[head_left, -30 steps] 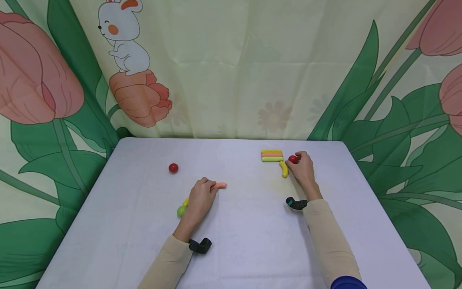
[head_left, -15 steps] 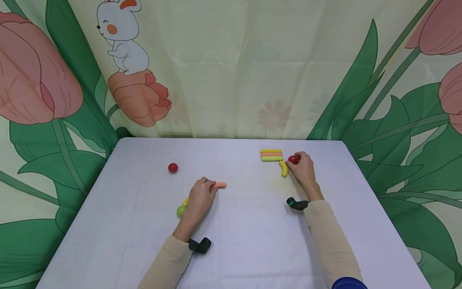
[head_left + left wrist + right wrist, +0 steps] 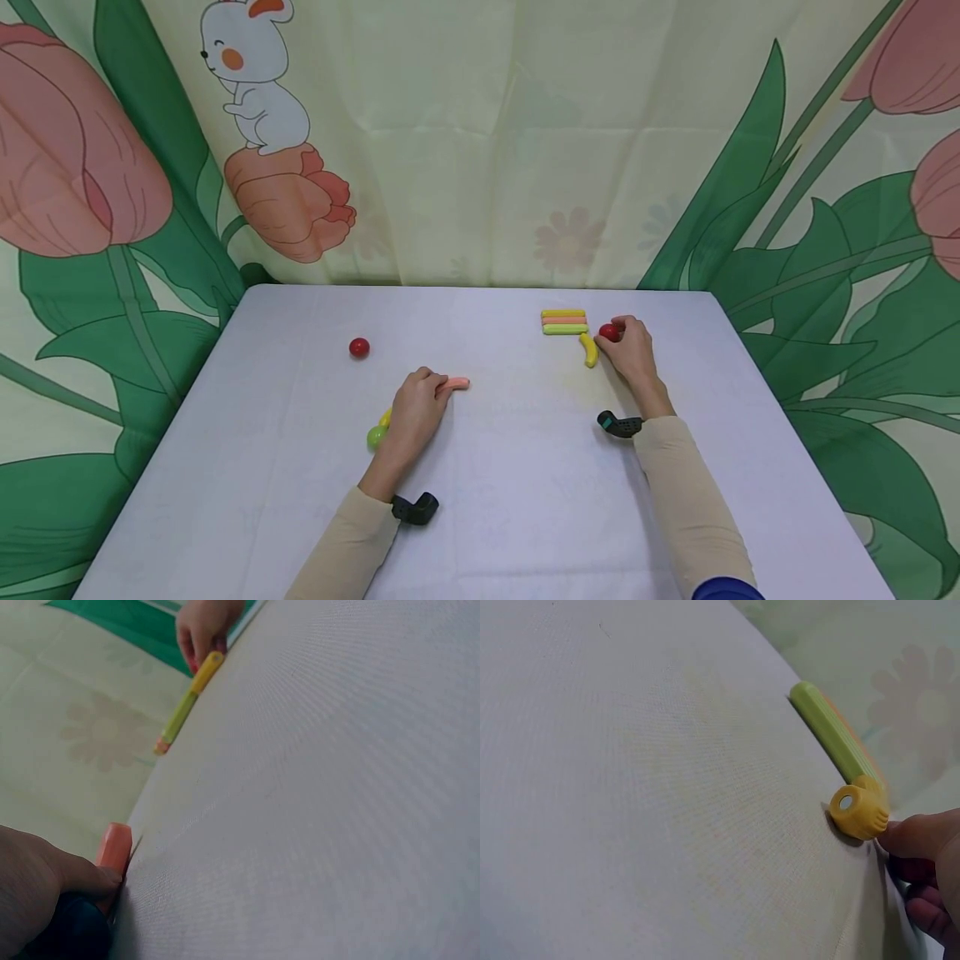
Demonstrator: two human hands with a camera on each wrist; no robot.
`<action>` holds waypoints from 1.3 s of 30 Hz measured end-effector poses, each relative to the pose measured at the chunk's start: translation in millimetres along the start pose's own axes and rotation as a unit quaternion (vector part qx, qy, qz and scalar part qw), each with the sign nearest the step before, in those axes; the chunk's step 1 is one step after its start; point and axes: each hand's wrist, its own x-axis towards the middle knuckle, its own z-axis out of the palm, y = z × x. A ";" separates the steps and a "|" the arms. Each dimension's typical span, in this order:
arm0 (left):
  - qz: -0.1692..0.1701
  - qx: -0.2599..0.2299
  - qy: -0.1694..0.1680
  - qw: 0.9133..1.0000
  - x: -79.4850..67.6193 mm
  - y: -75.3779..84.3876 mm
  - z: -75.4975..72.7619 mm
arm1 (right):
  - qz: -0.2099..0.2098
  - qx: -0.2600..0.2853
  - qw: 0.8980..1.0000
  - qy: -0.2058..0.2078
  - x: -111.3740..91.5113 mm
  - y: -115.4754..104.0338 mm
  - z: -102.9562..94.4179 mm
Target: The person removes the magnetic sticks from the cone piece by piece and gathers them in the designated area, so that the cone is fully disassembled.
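The pale table [image 3: 525, 483] bears three sticks [image 3: 564, 321]; a red ball [image 3: 359, 348]; a green ball [image 3: 376, 437].

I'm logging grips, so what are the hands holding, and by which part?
The left hand pinches a pink stick near one end, the other sticking out; the right hand grips a red ball by its sides.

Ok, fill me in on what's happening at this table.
A person has both hands busy at a white table. The left hand pinches a curved pink piece; the right hand holds a red ball near a yellow banana shape and three sticks lying side by side. Another red ball lies off to the left, and a green ball and a partly hidden yellow piece are beside the left hand.
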 end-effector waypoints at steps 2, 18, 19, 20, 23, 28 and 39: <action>0.000 0.000 0.000 1.000 0.0 0.3 -0.6 | -0.004 -0.003 1.000 0.000 -0.6 -0.6 -1.0; -0.001 -0.005 -0.005 1.000 -1.0 1.9 -1.5 | -0.020 -0.015 1.000 -0.003 -1.4 -1.1 -3.4; 0.000 -0.006 -0.004 1.000 -1.0 1.6 -1.2 | -0.019 -0.015 1.000 -0.004 -1.6 -1.5 -3.7; 0.000 -0.006 -0.003 1.000 -1.0 1.2 -1.0 | -0.019 -0.016 1.000 -0.005 -1.6 -1.6 -3.9; 0.002 -0.006 -0.001 1.000 -1.0 0.2 -0.5 | -0.018 -0.017 1.000 -0.007 -2.6 -2.0 -4.0; 0.004 -0.002 0.002 1.000 -1.2 -0.5 -0.2 | -0.021 -0.017 1.000 -0.009 -4.0 -2.0 -4.5; 0.004 -0.005 0.004 1.000 -1.2 0.5 -0.8 | -0.015 -0.015 1.000 -0.007 -5.3 -1.3 -4.5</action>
